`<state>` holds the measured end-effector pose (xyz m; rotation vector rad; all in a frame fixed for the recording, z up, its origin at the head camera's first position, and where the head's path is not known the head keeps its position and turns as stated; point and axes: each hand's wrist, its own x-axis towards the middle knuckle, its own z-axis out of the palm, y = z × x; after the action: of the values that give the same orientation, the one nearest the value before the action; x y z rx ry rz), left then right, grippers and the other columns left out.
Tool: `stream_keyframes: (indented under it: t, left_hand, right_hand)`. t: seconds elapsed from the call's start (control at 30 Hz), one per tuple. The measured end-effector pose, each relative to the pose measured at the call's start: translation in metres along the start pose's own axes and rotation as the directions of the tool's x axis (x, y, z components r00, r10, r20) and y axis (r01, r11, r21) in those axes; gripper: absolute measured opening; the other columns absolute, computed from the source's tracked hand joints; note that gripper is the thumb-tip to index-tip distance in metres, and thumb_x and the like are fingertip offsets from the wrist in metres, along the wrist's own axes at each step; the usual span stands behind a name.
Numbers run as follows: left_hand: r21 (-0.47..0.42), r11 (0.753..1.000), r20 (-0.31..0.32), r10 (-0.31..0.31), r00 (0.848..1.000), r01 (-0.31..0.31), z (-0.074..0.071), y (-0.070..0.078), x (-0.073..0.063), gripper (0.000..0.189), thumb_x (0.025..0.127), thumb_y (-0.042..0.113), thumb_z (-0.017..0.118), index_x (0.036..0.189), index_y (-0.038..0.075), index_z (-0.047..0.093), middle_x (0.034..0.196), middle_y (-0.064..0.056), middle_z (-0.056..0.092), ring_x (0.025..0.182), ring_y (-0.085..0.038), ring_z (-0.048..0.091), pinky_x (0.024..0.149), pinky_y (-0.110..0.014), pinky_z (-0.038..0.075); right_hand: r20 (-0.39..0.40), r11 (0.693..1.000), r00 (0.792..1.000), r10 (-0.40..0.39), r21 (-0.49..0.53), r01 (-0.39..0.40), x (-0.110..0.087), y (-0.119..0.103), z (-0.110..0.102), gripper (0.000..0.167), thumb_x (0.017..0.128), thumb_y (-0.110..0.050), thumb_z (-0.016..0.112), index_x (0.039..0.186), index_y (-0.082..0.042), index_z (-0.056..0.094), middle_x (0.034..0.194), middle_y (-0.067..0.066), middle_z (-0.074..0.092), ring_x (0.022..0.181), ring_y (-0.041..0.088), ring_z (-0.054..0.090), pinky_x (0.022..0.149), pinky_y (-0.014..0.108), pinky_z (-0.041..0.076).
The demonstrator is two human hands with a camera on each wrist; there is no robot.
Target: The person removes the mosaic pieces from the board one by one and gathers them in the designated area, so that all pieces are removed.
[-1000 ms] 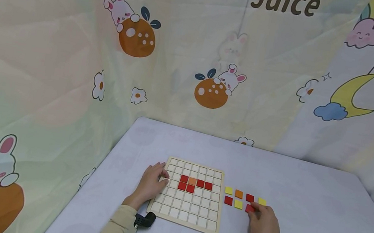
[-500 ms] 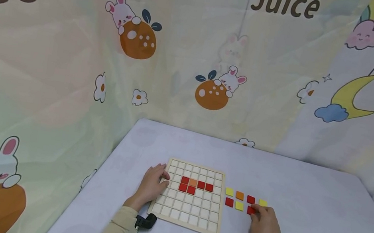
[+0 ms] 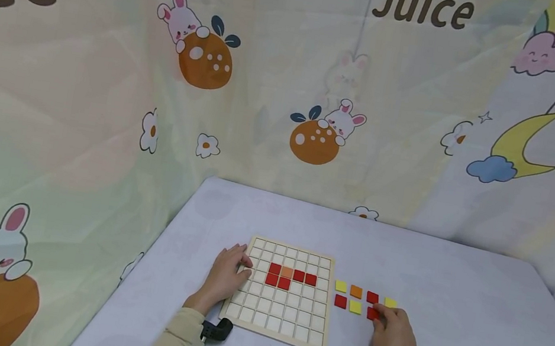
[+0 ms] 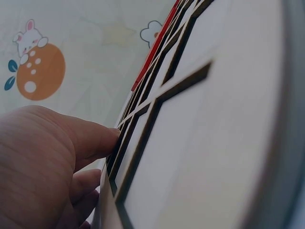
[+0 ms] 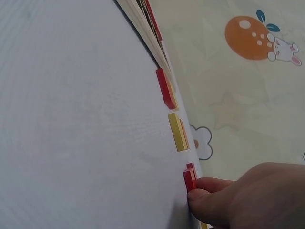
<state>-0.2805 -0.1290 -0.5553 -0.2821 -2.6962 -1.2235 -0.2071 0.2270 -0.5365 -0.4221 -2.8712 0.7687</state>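
A wooden grid board [image 3: 326, 324] lies on the table, with several red tiles [image 3: 272, 279] and one orange tile [image 3: 286, 272] in its squares. My left hand [image 3: 226, 275] holds the board's left edge, its thumb [image 4: 97, 136] over the rim and the other fingers lower at the side. Right of the board, my right hand [image 3: 396, 341] pinches a red tile [image 3: 372, 313] between thumb and finger; the hand covers part of that tile. In the right wrist view, the held red tile [image 5: 189, 179] stands out at the fingertips, close to the table.
Beside the board, loose tiles form two short rows: yellow [image 3: 341, 286], orange [image 3: 356, 292] and red [image 3: 372, 298] at the back, with another yellow tile [image 3: 390, 303] partly behind the right hand. A red tile [image 3: 340, 301] and a yellow tile [image 3: 355, 307] lie nearer.
The head view has shifted slightly, so everything sits a little lower in it. Both hands, the board and the tiles keep their places relative to each other.
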Motion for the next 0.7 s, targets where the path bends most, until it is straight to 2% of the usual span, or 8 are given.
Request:
stream_keyframes:
  t: [0.17, 0.37, 0.5, 0.6, 0.7]
  left_hand:
    - [-0.002, 1.000, 0.002, -0.002, 1.000, 0.002, -0.0007, 0.0002, -0.0002, 0.008, 0.089, 0.009, 0.068, 0.091, 0.015, 0.063, 0.147, -0.018, 0.045, 0.142, -0.035, 0.032, 0.121, -0.050, 0.013]
    - [0.005, 1.000, 0.004, -0.008, 1.000, 0.008, -0.0002, -0.0002, -0.0006, 0.008, 0.089, 0.010, 0.068, 0.090, 0.015, 0.063, 0.147, -0.018, 0.045, 0.142, -0.035, 0.032, 0.121, -0.050, 0.013]
    - [0.008, 1.000, 0.005, -0.010, 1.000, 0.010, -0.0002, -0.0001, -0.0004, 0.008, 0.089, 0.010, 0.068, 0.091, 0.015, 0.063, 0.147, -0.018, 0.045, 0.143, -0.035, 0.032, 0.121, -0.050, 0.013]
    - [0.012, 1.000, 0.005, -0.006, 1.000, 0.006, -0.0002, 0.0000, 0.0001, 0.008, 0.088, 0.010, 0.068, 0.091, 0.015, 0.063, 0.147, -0.018, 0.045, 0.142, -0.035, 0.032, 0.121, -0.051, 0.014]
    - [0.017, 1.000, 0.004, -0.007, 1.000, 0.007, -0.0009, 0.0004, 0.0008, 0.007, 0.088, 0.010, 0.068, 0.091, 0.015, 0.063, 0.147, -0.018, 0.046, 0.142, -0.036, 0.033, 0.121, -0.051, 0.014]
  right_hand:
    - [-0.003, 1.000, 1.000, -0.020, 0.007, 0.020, -0.0006, -0.0007, -0.0010, 0.037, 0.090, 0.000, 0.065, 0.126, 0.004, 0.060, 0.116, 0.028, 0.052, 0.104, 0.040, 0.054, 0.092, 0.057, 0.050]
    - [-0.003, 1.000, 1.000, 0.018, 0.018, -0.017, -0.0008, -0.0013, 0.0002, 0.038, 0.089, -0.002, 0.065, 0.127, 0.004, 0.060, 0.117, 0.027, 0.053, 0.107, 0.041, 0.053, 0.093, 0.057, 0.049]
    - [-0.031, 0.999, 0.999, 0.028, 0.041, -0.027, -0.0009, -0.0015, -0.0011, 0.037, 0.090, -0.004, 0.065, 0.125, 0.004, 0.061, 0.115, 0.026, 0.055, 0.107, 0.042, 0.054, 0.093, 0.059, 0.048]
    - [-0.081, 0.997, 0.997, 0.017, 0.072, -0.012, -0.0011, -0.0025, -0.0014, 0.034, 0.090, -0.008, 0.065, 0.122, 0.004, 0.063, 0.109, 0.024, 0.057, 0.099, 0.038, 0.056, 0.083, 0.054, 0.051]
    - [-0.123, 0.994, 0.992, 0.004, 0.109, 0.009, -0.0017, -0.0061, -0.0006, 0.031, 0.091, -0.011, 0.065, 0.119, 0.002, 0.065, 0.102, 0.019, 0.060, 0.088, 0.031, 0.056, 0.071, 0.042, 0.050]
